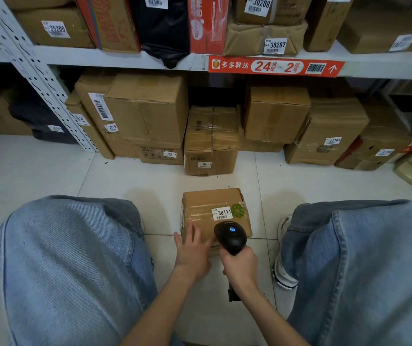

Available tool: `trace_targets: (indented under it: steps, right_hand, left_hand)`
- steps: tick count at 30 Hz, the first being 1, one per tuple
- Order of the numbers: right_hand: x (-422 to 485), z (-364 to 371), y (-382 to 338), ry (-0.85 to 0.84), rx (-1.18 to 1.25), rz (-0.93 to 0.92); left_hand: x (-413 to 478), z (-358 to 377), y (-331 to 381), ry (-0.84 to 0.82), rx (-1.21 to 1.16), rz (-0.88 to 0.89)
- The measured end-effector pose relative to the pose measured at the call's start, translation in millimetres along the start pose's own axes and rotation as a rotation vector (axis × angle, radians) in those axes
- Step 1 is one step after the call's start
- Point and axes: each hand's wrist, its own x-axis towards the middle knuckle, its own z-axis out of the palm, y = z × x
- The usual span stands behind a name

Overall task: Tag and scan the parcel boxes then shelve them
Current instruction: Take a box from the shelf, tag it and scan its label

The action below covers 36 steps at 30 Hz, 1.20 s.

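Fingers: left hand (192,253) extended flat, resting on parcel box (212,211); right hand (240,265) clenched around black scanner (230,237).
Label: white tag (222,214) reading 30111 on box top.
Setting: tiled floor (125,176).

Tag (222,213) on the parcel box (205,199), just beyond the barcode scanner (230,236) in the right hand (241,267), reads 30111. Farther out from that hand, on floor cartons (210,136): label 30105 (205,164), label 29107 (170,154) left of it, label 31101 (333,141) off right. Red shelf sign (274,66) above: 多多驿站, 24-2. Upper-shelf boxes (250,36) carry label 30207 (275,45), label 30208 (258,5), label 25206 (55,29) far left.
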Motion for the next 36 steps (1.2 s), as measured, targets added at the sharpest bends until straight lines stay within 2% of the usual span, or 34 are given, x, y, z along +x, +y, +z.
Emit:
trace_targets:
  steps: [36]
  right_hand:
    - [1.1,2.2,-0.7,0.000,0.018,0.007]
  left_hand:
    - [-0.2,0.0,0.2,-0.004,0.007,0.009]
